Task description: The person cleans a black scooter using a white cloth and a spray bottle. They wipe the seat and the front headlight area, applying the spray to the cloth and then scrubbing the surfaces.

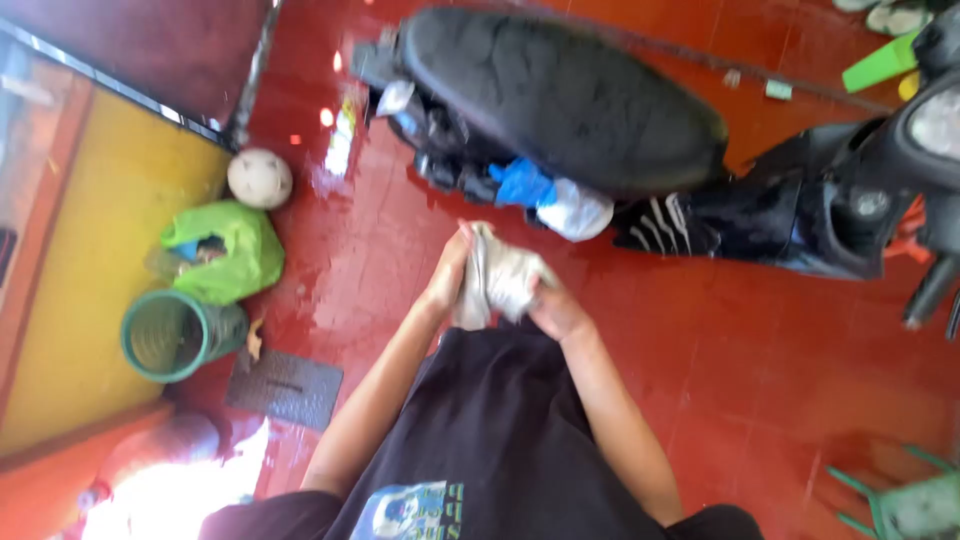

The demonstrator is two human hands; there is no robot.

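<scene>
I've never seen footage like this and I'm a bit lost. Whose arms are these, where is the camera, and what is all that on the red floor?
The camera sits on a person's head and looks down, so you see their own arms and black shirt. Both hands, the left hand and the right hand, grip a crumpled grey cloth between them. Ahead stands a black scooter on the shiny red floor. To the left lie a green bucket on its side, a green plastic bag, a whitish ball and a dark mat.

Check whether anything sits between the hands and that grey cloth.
Nothing visible does. The left hand and right hand both grip the grey cloth directly, bunched between them above the red floor.
</scene>
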